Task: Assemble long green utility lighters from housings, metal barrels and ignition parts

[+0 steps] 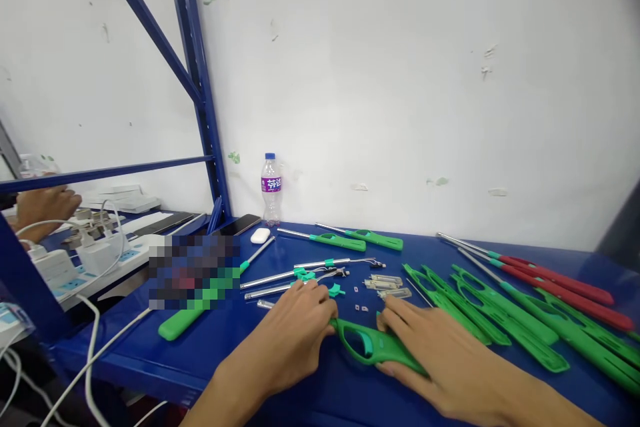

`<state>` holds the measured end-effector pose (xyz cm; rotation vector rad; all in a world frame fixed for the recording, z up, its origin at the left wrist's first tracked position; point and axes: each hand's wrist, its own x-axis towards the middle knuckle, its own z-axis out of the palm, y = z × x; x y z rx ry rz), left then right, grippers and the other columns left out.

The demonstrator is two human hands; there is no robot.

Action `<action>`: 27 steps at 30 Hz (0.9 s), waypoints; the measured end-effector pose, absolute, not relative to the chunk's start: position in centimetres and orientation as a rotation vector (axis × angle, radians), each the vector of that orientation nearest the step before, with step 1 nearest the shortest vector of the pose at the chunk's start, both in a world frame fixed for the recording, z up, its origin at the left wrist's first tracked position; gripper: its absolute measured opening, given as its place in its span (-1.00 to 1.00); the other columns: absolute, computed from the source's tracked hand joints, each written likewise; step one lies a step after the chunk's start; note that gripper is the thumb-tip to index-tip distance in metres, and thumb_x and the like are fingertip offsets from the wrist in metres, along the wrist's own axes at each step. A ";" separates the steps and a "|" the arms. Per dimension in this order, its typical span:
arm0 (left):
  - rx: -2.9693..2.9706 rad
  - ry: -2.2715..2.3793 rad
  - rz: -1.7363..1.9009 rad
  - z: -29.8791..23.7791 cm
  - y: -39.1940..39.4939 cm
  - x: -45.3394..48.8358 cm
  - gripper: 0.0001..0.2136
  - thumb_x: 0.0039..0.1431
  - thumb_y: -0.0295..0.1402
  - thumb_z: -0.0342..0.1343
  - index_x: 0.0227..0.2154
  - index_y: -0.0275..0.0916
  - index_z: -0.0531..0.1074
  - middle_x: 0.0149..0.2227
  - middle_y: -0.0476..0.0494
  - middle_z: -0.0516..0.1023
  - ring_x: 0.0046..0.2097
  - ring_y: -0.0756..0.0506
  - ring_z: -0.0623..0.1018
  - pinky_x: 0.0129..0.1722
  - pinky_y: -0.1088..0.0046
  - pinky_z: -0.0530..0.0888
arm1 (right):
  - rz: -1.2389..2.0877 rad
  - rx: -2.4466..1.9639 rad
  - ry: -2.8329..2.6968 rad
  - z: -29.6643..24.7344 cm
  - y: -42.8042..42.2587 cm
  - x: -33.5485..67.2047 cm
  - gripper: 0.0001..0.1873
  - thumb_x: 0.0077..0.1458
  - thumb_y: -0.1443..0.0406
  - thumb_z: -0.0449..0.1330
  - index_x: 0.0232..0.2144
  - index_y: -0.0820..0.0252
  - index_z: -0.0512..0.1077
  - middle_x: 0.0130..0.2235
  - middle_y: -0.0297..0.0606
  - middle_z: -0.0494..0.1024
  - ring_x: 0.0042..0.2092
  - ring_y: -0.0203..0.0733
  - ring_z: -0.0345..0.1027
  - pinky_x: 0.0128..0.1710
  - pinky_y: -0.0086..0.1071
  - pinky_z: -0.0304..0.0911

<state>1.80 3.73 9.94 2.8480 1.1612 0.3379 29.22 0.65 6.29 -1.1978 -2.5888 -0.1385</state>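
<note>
The label (pixel 271 185) on the bottle (pixel 272 203) reads 芬达 (in white).

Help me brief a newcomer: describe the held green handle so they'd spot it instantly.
Find the blue table. On its near side, between the left hand and right hand, is the green handle with a teal trigger. Unlike its green neighbours, it is held.

Bright, whitish, diffuse light spreads fairly evenly over the wall (pixel 375 93), which greys toward the right edge. The table (pixel 333 400) carries a faint sheen, and the metal rods (pixel 270 279) catch thin, bright glints. Shade gathers beneath the table at lower left. Wide-angle stretch seems to tilt the post (pixel 209 137), and the upper right corner darkens into a blur. The held lighter (pixel 387 345) looks slightly soft, while coarse pixels mask a patch at left.
</note>
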 end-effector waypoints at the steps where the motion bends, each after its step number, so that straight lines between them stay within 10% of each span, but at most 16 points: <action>1: 2.861 1.172 0.363 10.1 3.7 1.8 -0.85 0.42 -0.55 0.09 -0.16 -0.23 0.53 -0.08 -0.19 0.58 0.02 -0.26 0.56 0.15 0.05 0.44 | -0.059 -1.239 -2.560 6.4 0.7 29.3 -0.73 0.45 0.05 0.16 0.03 0.04 0.39 0.02 -0.17 0.63 -0.06 0.07 0.61 -0.15 -0.15 0.41; 9: 2.870 1.374 0.624 11.7 4.9 0.0 -0.48 0.32 -0.41 0.32 0.30 -0.12 0.39 0.17 -0.29 0.52 0.18 -0.38 0.46 0.17 -0.12 0.40 | 0.119 -1.375 -2.363 7.9 1.5 30.5 -0.65 0.49 0.06 0.08 0.19 0.02 0.33 0.05 -0.16 0.67 -0.02 0.11 0.62 -0.03 -0.07 0.38; 15: 2.858 1.405 0.673 11.4 6.2 -1.5 -0.79 0.42 -0.49 0.14 -0.03 -0.17 0.64 -0.04 -0.23 0.67 0.00 -0.34 0.61 0.07 -0.10 0.48 | 0.088 -1.370 -2.306 8.6 1.3 30.1 -0.69 0.46 0.06 0.09 0.10 0.05 0.39 -0.12 -0.22 0.71 -0.16 0.06 0.62 -0.15 -0.16 0.36; 27: 2.738 1.240 0.725 10.2 5.0 -0.6 -0.64 0.38 -0.18 0.24 0.18 -0.04 0.56 0.15 -0.16 0.67 0.20 -0.34 0.61 0.25 -0.03 0.50 | -0.089 -1.260 -2.360 7.8 1.3 30.6 -0.70 0.43 0.09 0.20 0.10 0.03 0.46 0.03 -0.18 0.72 -0.03 0.07 0.65 -0.09 -0.17 0.43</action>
